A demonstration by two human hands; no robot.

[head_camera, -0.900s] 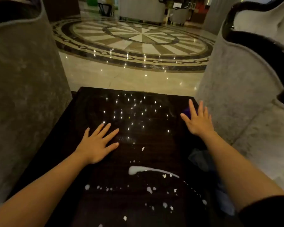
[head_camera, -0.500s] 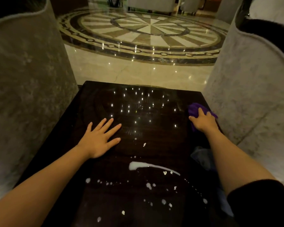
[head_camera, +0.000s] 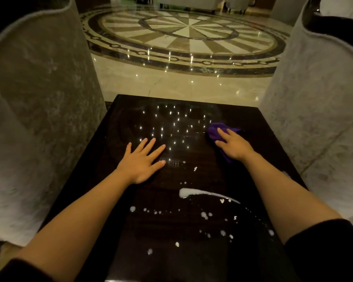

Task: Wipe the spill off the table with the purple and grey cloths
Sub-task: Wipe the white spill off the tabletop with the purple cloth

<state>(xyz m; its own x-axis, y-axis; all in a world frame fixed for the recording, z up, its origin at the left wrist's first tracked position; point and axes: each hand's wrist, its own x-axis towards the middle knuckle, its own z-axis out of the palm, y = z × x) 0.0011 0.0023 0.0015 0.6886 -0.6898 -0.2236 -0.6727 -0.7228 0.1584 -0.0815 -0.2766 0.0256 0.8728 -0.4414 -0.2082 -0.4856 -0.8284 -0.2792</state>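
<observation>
A dark glossy table (head_camera: pixel 128 119) stands in front of me. White liquid is spilled on its near half: a long streak (head_camera: pixel 192 192) with several droplets scattered around and below it. My left hand (head_camera: pixel 143 161) lies flat on the table with fingers spread, holding nothing, just beyond the streak. A crumpled purple cloth (head_camera: pixel 214 131) sits on the right far part of the table, and my right hand (head_camera: pixel 234 145) presses down on it, fingers curled over it. I cannot make out the grey cloth; my right forearm covers that side of the table.
Grey upholstered armchairs flank the table closely, one on the left (head_camera: pixel 39 98) and one on the right (head_camera: pixel 314 98). Beyond the table's far edge lies polished marble floor (head_camera: pixel 171 82) with a round inlaid pattern. Ceiling lights reflect on the tabletop.
My right hand came down onto the purple cloth at the right edge and slid it left toward the table's middle. My left hand stayed flat in place.
</observation>
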